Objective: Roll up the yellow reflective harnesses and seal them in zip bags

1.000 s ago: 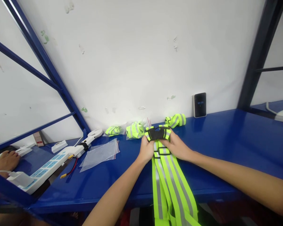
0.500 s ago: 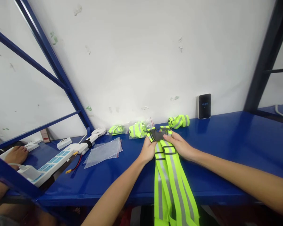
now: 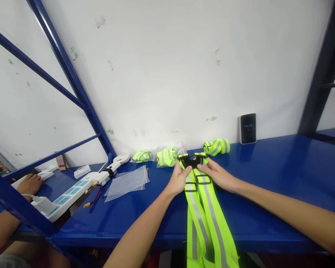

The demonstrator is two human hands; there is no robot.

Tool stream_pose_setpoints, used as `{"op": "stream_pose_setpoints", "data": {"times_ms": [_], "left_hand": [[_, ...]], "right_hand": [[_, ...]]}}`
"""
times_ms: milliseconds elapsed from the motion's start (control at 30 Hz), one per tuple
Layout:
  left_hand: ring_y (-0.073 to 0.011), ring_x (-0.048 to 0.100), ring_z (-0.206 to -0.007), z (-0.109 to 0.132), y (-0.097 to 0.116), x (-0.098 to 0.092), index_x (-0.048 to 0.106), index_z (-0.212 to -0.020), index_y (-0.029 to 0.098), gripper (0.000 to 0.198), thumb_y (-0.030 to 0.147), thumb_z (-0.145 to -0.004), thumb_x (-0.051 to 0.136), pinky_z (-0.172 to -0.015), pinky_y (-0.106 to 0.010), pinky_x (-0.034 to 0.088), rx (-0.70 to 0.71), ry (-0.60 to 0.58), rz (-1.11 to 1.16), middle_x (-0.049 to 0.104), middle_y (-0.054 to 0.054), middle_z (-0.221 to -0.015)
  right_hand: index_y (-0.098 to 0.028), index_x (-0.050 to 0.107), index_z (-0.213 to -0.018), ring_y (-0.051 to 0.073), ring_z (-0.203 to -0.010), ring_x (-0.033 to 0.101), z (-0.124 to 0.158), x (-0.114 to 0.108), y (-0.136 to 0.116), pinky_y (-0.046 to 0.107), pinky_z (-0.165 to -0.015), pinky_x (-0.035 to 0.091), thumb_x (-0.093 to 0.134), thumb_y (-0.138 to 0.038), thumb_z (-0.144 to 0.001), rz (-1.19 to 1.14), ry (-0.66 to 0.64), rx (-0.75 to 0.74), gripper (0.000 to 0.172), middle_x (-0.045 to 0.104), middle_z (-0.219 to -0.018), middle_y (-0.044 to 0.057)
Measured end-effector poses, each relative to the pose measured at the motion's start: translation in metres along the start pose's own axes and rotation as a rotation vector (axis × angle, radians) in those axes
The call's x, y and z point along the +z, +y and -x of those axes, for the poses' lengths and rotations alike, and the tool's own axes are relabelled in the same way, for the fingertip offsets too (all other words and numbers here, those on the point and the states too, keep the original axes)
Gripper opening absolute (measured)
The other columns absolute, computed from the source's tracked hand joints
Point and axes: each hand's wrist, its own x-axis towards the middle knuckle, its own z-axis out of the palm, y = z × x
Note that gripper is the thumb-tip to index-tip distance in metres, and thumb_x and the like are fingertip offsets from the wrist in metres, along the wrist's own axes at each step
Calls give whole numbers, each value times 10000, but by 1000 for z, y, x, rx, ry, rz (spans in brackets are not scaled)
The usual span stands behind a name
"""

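Between my hands, above the blue table, is a neon-yellow reflective strap harness [image 3: 216,223] with grey stripes. Its black buckle [image 3: 193,161] lies at the top, with black strap sliders below it. My left hand [image 3: 179,179] grips the left side, thumb on the buckle's lower edge. On the right side my right hand [image 3: 218,174] grips it the same way, thumb near the buckle. The yellow straps hang down past the table's front edge and out of the picture. My fingers behind the straps are hidden.
Along the wall lie two bagged yellow strap bundles [image 3: 166,156] and a loose rolled strap [image 3: 217,147]. Clear plastic bags [image 3: 127,183], a white power strip [image 3: 69,195] and a small fan [image 3: 121,160] are left. A black-screened device [image 3: 247,128] leans right. Another person's hand [image 3: 30,183] rests far left.
Both thumbs now press at the buckle's lower edge, and the buckle is tilted differently. The whole view has shifted slightly, so the scene sits a little further right and lower.
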Motion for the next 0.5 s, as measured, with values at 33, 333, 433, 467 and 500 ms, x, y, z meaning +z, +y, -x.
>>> {"op": "stream_pose_setpoints", "data": {"times_ms": [33, 333, 433, 467, 500], "left_hand": [[-242, 551, -1186, 0, 0, 0, 452, -1287, 215, 584, 370, -781, 699, -1050, -395, 384, 33, -12, -16, 620, -85, -1214], [-249, 480, -1264, 3, -4, -1, 444, -1313, 214, 591, 394, -801, 676, -1110, -411, 310, 105, 6, -121, 626, -91, -1171], [-245, 467, -1278, 3, -2, 0, 466, -1293, 217, 574, 378, -790, 691, -1108, -391, 319, 142, 19, -113, 603, -89, -1223], [-243, 483, -1263, 2, -2, 1, 472, -1285, 221, 572, 377, -783, 699, -1097, -384, 337, 137, 24, -97, 599, -86, -1235], [-242, 515, -1231, 2, -2, 1, 479, -1273, 223, 573, 376, -772, 710, -1076, -381, 366, 116, 31, -78, 600, -84, -1237]], "right_hand": [[-225, 500, -1249, 279, -1124, 599, 0, 1, -1, 450, -976, 474, 641, -459, -821, -16, -12, 4, 508, 640, -1230, 73], [-220, 512, -1232, 332, -1215, 528, -1, 5, 8, 506, -1041, 404, 723, -506, -722, 102, 63, -81, 622, 613, -1268, 105], [-222, 522, -1237, 354, -1257, 487, 0, 6, 7, 522, -1053, 386, 728, -533, -705, 144, 101, -104, 649, 610, -1275, 106], [-224, 523, -1242, 357, -1262, 481, 1, 6, 6, 528, -1057, 380, 723, -534, -710, 158, 110, -104, 647, 607, -1280, 106], [-226, 521, -1250, 356, -1257, 485, 1, 6, 5, 532, -1057, 379, 710, -536, -724, 167, 114, -100, 639, 608, -1280, 107]]}}
